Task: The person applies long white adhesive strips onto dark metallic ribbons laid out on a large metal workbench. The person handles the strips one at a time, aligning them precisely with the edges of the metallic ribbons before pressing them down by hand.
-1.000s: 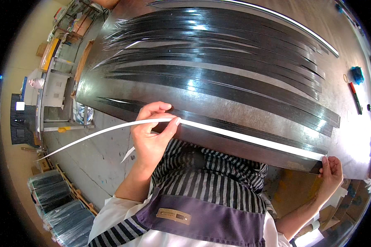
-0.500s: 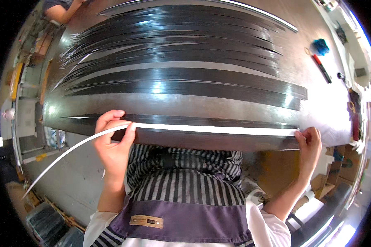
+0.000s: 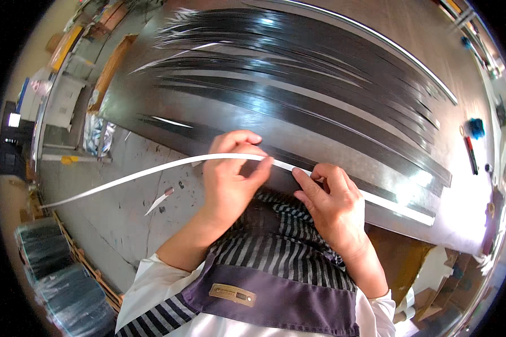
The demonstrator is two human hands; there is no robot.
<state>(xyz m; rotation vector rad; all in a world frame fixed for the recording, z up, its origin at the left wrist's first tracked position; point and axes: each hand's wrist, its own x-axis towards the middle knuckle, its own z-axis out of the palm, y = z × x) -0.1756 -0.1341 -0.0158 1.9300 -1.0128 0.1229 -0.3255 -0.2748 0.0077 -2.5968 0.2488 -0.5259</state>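
A long, narrow white strip [image 3: 399,208] runs along the near edge of the table, its right part lying flat beside a dark strip. My left hand [image 3: 227,180] pinches the strip between thumb and fingers, and the strip's free left end arcs out past the table edge over the floor. Close by on the right, my right hand [image 3: 340,208] has thumb and bent fingers closed on the same strip at the table edge. The fingertips of that hand partly cover the strip there.
Many long black strips [image 3: 236,22] lie side by side across the table [image 3: 191,106]. A metal-coloured bar [image 3: 399,48] lies beyond them. At the right are a blue tuft [image 3: 475,128] and a red-and-black pen-like tool [image 3: 470,156]. Dark wrapped bundles [image 3: 76,300] stand on the floor at left.
My right hand has moved left from the strip's right end to near my left hand. The view has turned and shifted left, and more of the strip hangs over the floor.
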